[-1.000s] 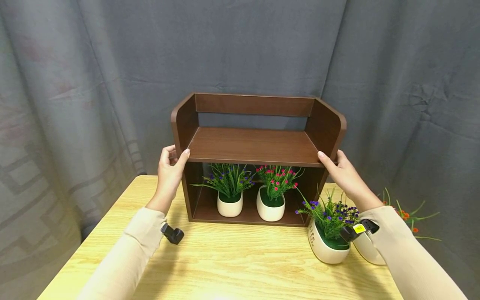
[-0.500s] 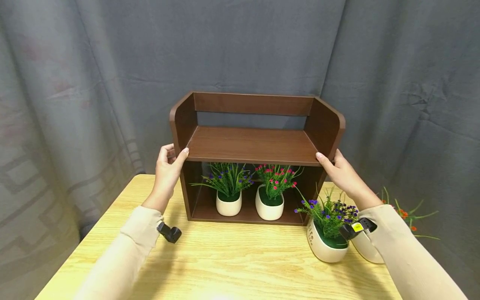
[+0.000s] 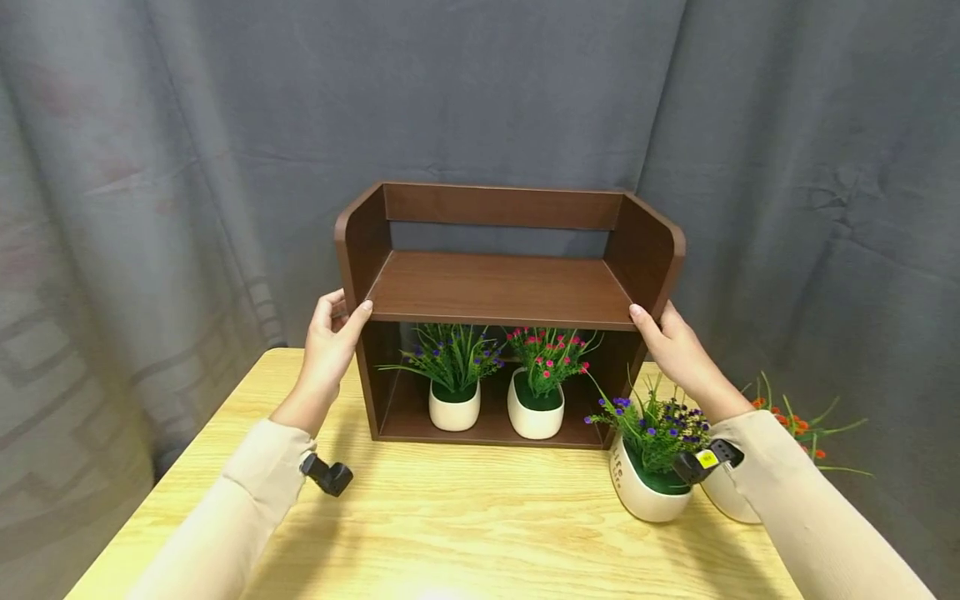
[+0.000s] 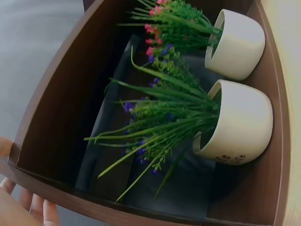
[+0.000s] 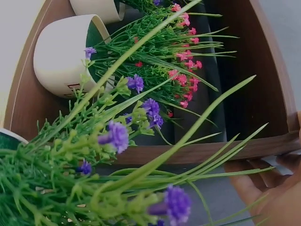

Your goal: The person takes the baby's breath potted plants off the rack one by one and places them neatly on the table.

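Note:
A dark brown two-tier wooden shelf (image 3: 495, 287) stands on the table, with a person's hand at each side. My left hand (image 3: 327, 350) grips its left side panel, thumb on the front edge at the upper board's height and fingers round the outside. On the opposite panel, my right hand (image 3: 684, 354) holds at about the same height, thumb in front. In the lower tier sit two white pots, one with a purple-flowered plant (image 4: 164, 110) and one with a pink-flowered plant (image 5: 174, 70). The left fingertips (image 4: 50, 213) show outside the panel in the left wrist view.
Another potted plant with purple flowers (image 3: 652, 467) stands before the shelf's right corner, under my right forearm. Behind it is an orange-flowered plant (image 3: 802, 433), partly hidden by the sleeve. Grey curtains (image 3: 480, 92) hang behind the light wooden table (image 3: 450, 517).
The head view has drifted a little, so the shelf, plants and hands all appear slightly further left. Both hands keep their hold on the side panels.

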